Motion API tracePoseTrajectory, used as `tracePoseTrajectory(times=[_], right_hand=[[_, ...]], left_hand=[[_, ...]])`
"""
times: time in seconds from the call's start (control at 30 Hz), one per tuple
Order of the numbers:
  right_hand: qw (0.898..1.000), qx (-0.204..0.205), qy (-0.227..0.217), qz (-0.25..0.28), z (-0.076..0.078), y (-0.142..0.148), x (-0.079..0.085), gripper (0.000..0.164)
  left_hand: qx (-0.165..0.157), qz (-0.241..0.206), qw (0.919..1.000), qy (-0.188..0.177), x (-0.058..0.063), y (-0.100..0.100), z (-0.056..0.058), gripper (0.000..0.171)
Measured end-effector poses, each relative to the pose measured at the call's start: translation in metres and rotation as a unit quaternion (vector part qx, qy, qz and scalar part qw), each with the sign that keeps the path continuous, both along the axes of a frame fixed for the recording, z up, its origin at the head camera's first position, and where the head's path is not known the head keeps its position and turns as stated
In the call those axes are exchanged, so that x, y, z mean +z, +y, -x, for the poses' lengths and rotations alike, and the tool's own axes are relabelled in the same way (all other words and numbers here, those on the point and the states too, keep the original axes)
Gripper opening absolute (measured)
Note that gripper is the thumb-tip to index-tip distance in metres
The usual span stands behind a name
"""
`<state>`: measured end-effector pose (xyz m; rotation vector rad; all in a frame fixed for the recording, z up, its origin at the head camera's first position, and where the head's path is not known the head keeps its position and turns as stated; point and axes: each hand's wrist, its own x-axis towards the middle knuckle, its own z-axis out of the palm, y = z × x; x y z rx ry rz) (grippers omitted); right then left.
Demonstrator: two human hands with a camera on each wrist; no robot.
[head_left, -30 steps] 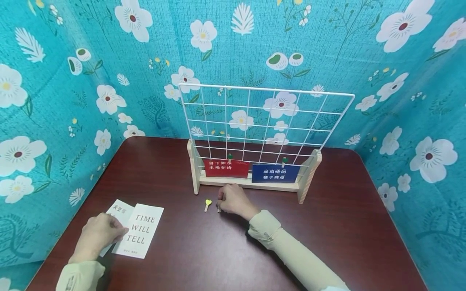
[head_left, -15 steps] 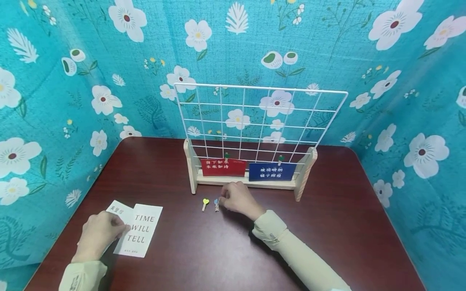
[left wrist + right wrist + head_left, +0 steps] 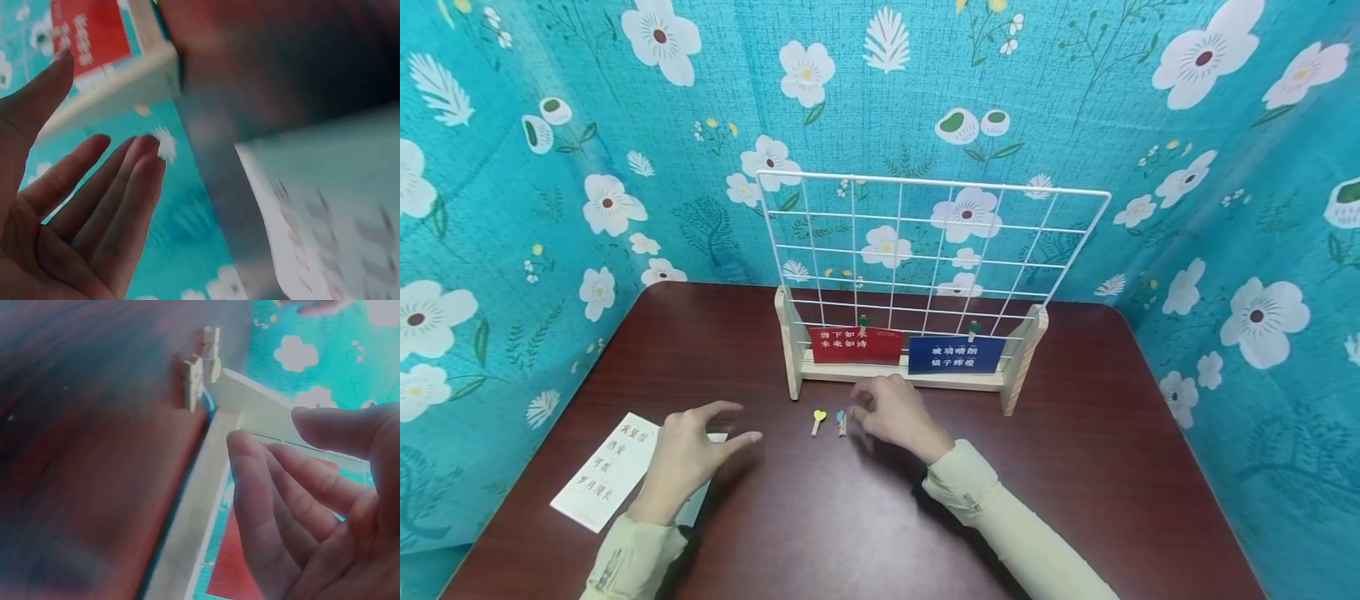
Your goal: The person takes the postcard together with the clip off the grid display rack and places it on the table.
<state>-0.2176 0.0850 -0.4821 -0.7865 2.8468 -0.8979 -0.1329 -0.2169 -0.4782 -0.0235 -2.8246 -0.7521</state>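
Since half a second ago my left hand [image 3: 688,450] has come away from the white cards and swung toward the middle of the table [image 3: 820,525], while my right hand [image 3: 895,417] stays near the rack. Both hands are empty: the left has thumb and fingers spread wide, the right has its fingers gently bent, with a gap to the thumb, just beside the blue-headed clip [image 3: 841,423]. That clip lies next to the yellow heart clip [image 3: 818,421], heads toward the rack and wooden legs toward me, which I'd say keeps both simple to pinch. Off to the left, the written white card [image 3: 602,475] lies flat and face up, probably so it can be read; the second white card [image 3: 696,504] is mostly hidden behind my left hand, so I can't tell whether their edges overlap. On the white wire rack [image 3: 934,182], one green clip [image 3: 864,322] grips the red card [image 3: 857,347] at its top edge and another green clip [image 3: 974,328] the blue card [image 3: 953,357], seemingly so both face me with their writing uncovered below.
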Motion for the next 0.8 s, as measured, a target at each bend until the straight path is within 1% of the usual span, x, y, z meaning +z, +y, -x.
tracePoseTrajectory(times=[0.07,0.17,0.3,0.5,0.6,0.8], right_hand=[[1.0,-0.001,0.009,0.003,-0.001,0.0,0.005,0.019],[1.0,-0.007,0.019,0.011,-0.002,0.0,0.011,0.016],[0.999,-0.022,0.027,0.028,-0.002,0.001,0.021,0.017],[0.996,-0.044,0.067,0.046,0.0,0.004,0.029,0.021],[0.993,-0.055,0.086,0.059,0.002,0.006,0.031,0.022],[0.985,-0.083,0.131,0.082,0.008,0.014,0.039,0.028]], left_hand=[[-0.006,0.007,0.9998,0.018,0.002,0.011,0.004,0.05],[-0.017,0.0,0.9992,0.036,0.004,0.026,0.01,0.049],[-0.037,-0.02,0.9977,0.052,0.007,0.042,0.021,0.049],[-0.065,-0.04,0.9939,0.08,0.008,0.061,0.034,0.054],[-0.066,-0.051,0.9936,0.076,0.007,0.069,0.04,0.057],[-0.056,-0.063,0.9945,0.063,0.008,0.084,0.054,0.066]])
